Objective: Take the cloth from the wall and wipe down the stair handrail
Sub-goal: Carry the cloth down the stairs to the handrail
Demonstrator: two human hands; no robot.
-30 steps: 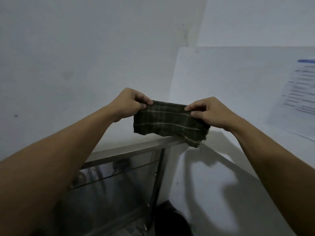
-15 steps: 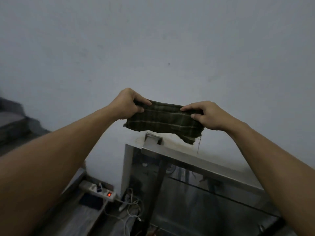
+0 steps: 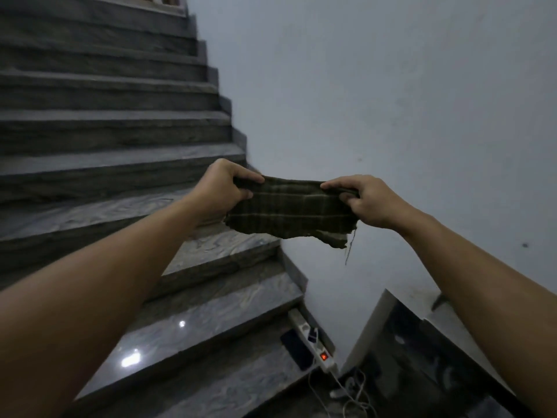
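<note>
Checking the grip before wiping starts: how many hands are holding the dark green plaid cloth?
2. The left hand pinches the dark green plaid cloth at its left end; the right hand pinches its right end.

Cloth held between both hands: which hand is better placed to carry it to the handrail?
Probably left. The left hand and right hand both grip the cloth, but the left is over the stairs; the right faces bare wall. No handrail is in view.

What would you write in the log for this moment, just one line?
left hand: holding cloth | right hand: holding cloth | cloth: stretched between hands | stairs: ahead | handrail: not in view
</note>
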